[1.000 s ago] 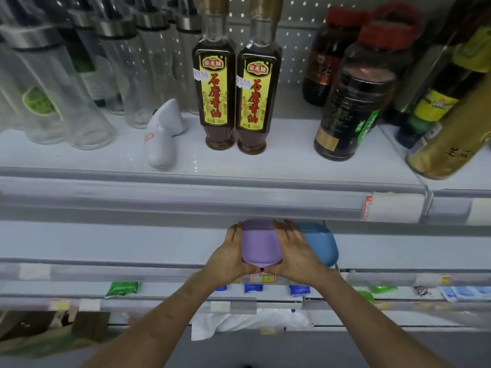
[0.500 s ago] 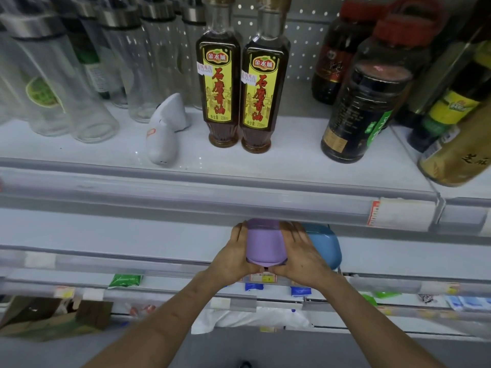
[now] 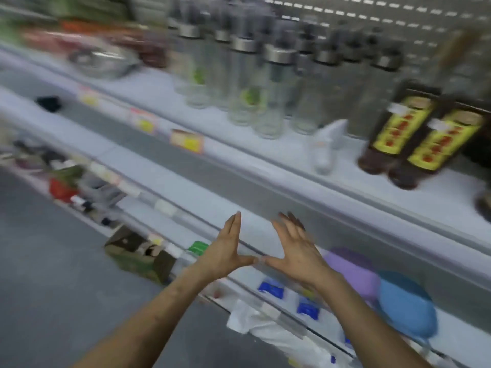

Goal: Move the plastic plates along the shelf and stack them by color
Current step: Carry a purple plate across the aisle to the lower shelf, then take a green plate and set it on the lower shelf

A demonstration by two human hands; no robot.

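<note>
1. The purple plate (image 3: 353,270) lies at the front of the middle shelf (image 3: 159,179). Its left edge is hidden behind the right wrist.
2. The blue plate (image 3: 406,306) sits just right of the purple plate on the same shelf. The blur hides whether the two touch or overlap.
3. The right hand (image 3: 295,251) is raised just left of the purple plate. Its fingers are straight and spread, and it holds nothing.
4. The left hand (image 3: 228,248) is further left of the purple plate, beyond the right hand. Its fingers are straight and together, its palm is turned inward, and it is empty.
5. The two thumb tips nearly meet, left of the purple plate.
6. Two dark bottles (image 3: 414,142) with yellow labels stand one shelf above the purple plate, up and to its right.
7. A white gadget (image 3: 326,144) stands above the purple plate, slightly to its left.
8. Glass bottles (image 3: 265,88) with metal collars crowd the upper shelf, above and left of the purple plate.
9. Blue packets (image 3: 271,288) lie one shelf below the purple plate, to its lower left.
10. A white bag (image 3: 279,333) lies below the purple plate, under the packets.
11. A cardboard box (image 3: 135,256) sits low and well to the left of the purple plate.
12. The whole view is tilted and blurred, so the labels cannot be read.
</note>
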